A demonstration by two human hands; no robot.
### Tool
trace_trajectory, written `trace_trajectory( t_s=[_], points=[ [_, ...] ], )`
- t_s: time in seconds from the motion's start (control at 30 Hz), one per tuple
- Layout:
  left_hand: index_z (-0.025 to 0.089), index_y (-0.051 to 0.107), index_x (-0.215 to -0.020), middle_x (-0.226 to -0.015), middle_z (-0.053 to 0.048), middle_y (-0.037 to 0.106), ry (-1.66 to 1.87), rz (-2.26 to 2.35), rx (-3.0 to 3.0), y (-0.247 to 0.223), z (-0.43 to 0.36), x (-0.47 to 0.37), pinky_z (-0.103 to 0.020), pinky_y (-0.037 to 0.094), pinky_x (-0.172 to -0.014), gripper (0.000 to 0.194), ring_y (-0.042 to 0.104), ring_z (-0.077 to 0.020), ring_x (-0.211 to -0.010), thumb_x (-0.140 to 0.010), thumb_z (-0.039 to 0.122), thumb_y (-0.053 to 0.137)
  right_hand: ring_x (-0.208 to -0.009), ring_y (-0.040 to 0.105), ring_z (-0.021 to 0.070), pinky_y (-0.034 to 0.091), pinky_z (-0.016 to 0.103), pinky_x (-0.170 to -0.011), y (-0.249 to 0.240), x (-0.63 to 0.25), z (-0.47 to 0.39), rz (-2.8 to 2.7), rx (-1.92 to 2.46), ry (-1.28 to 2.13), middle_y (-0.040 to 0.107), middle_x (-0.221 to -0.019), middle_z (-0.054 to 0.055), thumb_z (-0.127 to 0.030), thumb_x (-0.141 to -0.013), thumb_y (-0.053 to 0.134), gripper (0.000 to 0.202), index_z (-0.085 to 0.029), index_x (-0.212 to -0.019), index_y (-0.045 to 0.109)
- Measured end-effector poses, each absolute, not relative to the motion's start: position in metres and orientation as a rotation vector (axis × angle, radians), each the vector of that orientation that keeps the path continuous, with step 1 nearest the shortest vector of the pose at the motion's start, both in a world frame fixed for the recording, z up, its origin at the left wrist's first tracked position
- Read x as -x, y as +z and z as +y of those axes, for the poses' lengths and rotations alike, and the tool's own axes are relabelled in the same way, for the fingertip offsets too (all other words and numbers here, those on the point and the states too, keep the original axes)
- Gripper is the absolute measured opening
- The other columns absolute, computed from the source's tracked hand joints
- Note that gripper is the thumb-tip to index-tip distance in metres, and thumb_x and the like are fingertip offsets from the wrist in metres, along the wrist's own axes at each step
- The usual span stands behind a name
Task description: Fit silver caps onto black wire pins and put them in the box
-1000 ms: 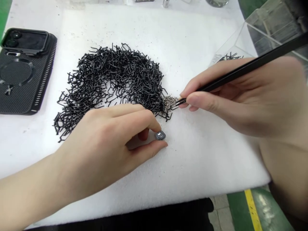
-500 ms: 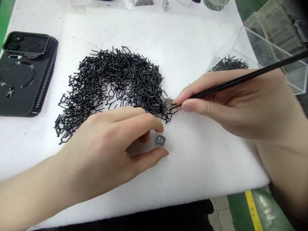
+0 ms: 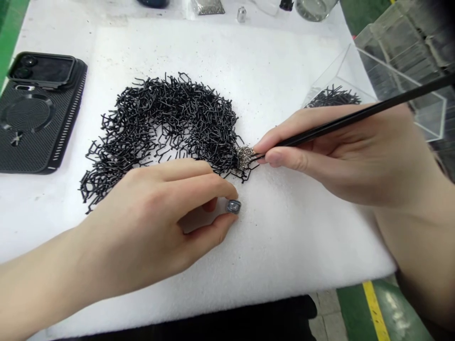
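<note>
Between the thumb and index finger of my left hand (image 3: 159, 218) is a small clear, grey-tinted block (image 3: 233, 206), with a fingertip against it on either side. My right hand (image 3: 341, 151) grips a long black tool like a pair of tweezers (image 3: 320, 129), slanting down to the left. Its thin tips meet a little heap of tiny silvery bits (image 3: 245, 155). Beside that heap spreads a large arched pile of short, bent black pieces (image 3: 177, 109). My left hand covers part of the pile's near side.
A black phone in a case (image 3: 39, 113) lies at the left. Behind my right hand a clear tray (image 3: 441, 109) holds more black pieces (image 3: 334, 96). Along the far edge are a bag of grey bits (image 3: 209, 6), another small clear block (image 3: 241, 14) and a glass container (image 3: 314, 8).
My left thumb and index finger have closed in on the small clear block, which has shifted slightly left. My right hand stays near the silvery heap.
</note>
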State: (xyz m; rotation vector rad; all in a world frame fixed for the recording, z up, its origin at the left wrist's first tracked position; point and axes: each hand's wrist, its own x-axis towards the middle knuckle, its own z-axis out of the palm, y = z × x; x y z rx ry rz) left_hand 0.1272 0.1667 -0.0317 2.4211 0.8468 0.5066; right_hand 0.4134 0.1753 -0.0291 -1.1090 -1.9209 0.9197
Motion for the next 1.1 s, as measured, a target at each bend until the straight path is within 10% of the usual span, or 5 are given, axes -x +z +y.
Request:
trace_trajectory(
  t_s=[1.1],
  points=[
    [0.024,0.081,-0.107,-0.081,0.001,0.074,0.556,0.875,-2.471,-0.0330,0.1660,-0.1313,-0.025,0.055,-0.068,0.010,0.071,-0.0153,-0.074,-0.107,0.028,0.072,-0.087,0.088,0.0148,0.072,0.022,-0.075,-0.0315,-0.4178,0.1760,-1.952,1.144,0.813,0.091,-0.097,-0.002,-0.027,-0.101,0.095,0.005,-0.030,-0.104,0.095]
  ],
)
